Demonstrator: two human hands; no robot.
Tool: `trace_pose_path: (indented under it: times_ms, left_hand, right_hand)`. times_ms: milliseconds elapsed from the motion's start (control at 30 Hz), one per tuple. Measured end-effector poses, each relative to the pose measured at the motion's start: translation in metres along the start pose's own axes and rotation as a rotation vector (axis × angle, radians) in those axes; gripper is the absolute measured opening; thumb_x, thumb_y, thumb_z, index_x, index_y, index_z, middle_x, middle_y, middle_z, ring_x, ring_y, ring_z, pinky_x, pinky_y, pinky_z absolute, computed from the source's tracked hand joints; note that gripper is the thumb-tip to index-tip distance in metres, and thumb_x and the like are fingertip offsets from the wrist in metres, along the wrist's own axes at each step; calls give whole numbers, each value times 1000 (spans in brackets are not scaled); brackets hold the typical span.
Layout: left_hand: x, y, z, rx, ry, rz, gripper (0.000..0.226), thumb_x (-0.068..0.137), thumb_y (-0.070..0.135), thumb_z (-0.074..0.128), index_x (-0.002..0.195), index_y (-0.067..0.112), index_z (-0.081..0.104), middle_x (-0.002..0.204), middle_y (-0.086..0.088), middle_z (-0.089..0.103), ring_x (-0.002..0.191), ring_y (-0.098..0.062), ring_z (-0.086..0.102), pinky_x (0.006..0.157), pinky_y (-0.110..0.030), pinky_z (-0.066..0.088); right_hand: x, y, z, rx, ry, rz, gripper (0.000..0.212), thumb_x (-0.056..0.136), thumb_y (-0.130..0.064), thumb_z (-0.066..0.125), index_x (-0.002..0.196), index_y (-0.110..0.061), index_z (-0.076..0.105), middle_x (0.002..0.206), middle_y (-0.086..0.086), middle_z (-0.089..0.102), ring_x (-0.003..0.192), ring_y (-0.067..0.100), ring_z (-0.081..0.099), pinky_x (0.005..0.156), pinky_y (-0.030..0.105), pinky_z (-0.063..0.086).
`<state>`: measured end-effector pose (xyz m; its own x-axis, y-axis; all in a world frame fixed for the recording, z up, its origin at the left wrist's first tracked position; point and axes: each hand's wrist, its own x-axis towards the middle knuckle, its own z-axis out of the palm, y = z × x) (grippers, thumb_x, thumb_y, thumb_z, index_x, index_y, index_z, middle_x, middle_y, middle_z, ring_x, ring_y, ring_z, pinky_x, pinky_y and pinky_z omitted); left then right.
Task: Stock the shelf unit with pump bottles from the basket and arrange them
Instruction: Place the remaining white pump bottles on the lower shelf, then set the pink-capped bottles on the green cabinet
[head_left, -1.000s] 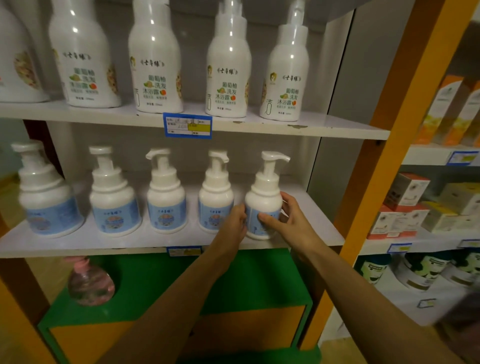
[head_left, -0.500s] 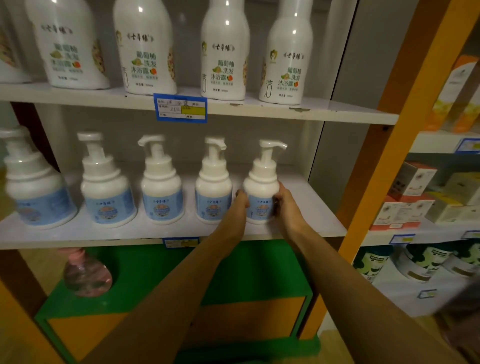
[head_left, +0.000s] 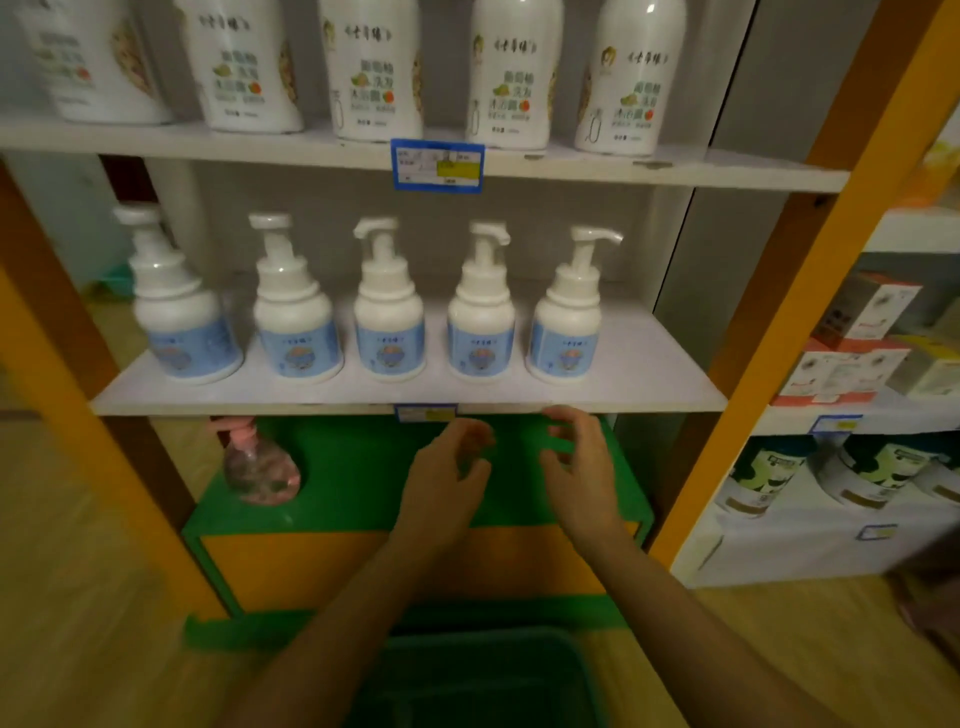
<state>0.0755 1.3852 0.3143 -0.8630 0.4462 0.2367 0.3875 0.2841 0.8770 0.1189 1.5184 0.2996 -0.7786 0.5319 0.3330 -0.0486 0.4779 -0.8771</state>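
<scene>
While both hands (head_left: 511, 467) hang open, empty, basket (head_left: 483, 675) contents unclear.

Bottle labels (head_left: 644, 88) and price tag (head_left: 438, 165) are too blurred to read.

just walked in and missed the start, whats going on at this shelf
A person is stocking a shop shelf unit. Five white pump bottles with blue labels stand in a row on the middle shelf; the rightmost pump bottle stands upright, nozzle pointing right. The left hand and right hand hang empty and open below the shelf edge, above a green basket. A pink bottle sits on the green ledge below.
</scene>
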Motion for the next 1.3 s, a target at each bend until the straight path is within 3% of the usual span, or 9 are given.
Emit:
trace_pose_path:
  times_ms: [233,367,500,667,733,800,1033,1167,1300]
  left_hand:
    - [-83,-101,-25,122,-127,-283,47,68,19,50,111,4,60,114,-11,64,108,-25,60,96,-36,46]
    - [-127,-154,-28,232,-186,-413,38,78,9,60,116,8,58,119,-11,63,113,-23,57,94,-24,39]
    - [-173,-187,-20,222,-331,-578,47,83,8,60,128,12,48,133,-8,51,122,-21,48,96,-24,38]
    - [-216,-226,-7,296,-540,-701,57,78,26,65,130,20,42,120,1,52,100,-12,51,81,-19,47]
    - [-232,-242,-1,335,-587,-687,58,73,33,67,125,17,48,117,-2,55,106,-17,55,85,-26,48]
    - [-246,-254,6,419,-592,-632,47,75,27,65,119,13,54,119,-5,55,112,-22,52,89,-29,44]
    - [-261,-275,23,589,-481,-447,27,82,-1,52,106,7,60,112,-11,57,103,-28,58,79,-31,46]
    - [-249,-267,15,633,-534,-419,24,89,7,45,111,9,55,122,-7,52,113,-19,50,89,-23,41]
    - [-222,-244,-8,631,-506,-404,20,91,17,47,107,9,56,120,-7,53,108,-20,53,93,-29,44]
  right_hand:
    - [-91,56,52,-149,-330,84,44,77,10,50,118,-6,53,120,12,54,111,26,53,98,45,45]
    - [-142,92,75,-226,-515,165,39,79,9,49,114,-8,57,120,11,58,110,15,53,94,24,41]
    - [-196,126,92,-260,-683,271,38,83,6,49,114,-14,57,124,2,56,110,2,45,102,25,41]
    - [-243,158,106,-458,-893,350,43,85,-32,56,126,-21,48,132,-1,48,123,14,43,105,32,38]
    - [-256,164,112,-573,-981,321,51,83,-45,54,126,-20,46,130,3,49,119,18,46,100,34,40]
    - [-266,165,119,-701,-1052,256,50,82,-42,56,124,-18,45,130,4,48,117,20,49,97,34,41]
    - [-278,166,142,-809,-948,272,32,90,-9,48,121,-14,45,134,8,40,103,20,55,77,25,43]
    - [-261,157,144,-817,-905,286,26,90,-6,48,116,-10,48,127,11,47,103,23,57,85,31,48]
    - [-231,127,128,-737,-833,286,21,89,-16,50,109,-10,50,116,9,53,99,21,56,90,34,49]
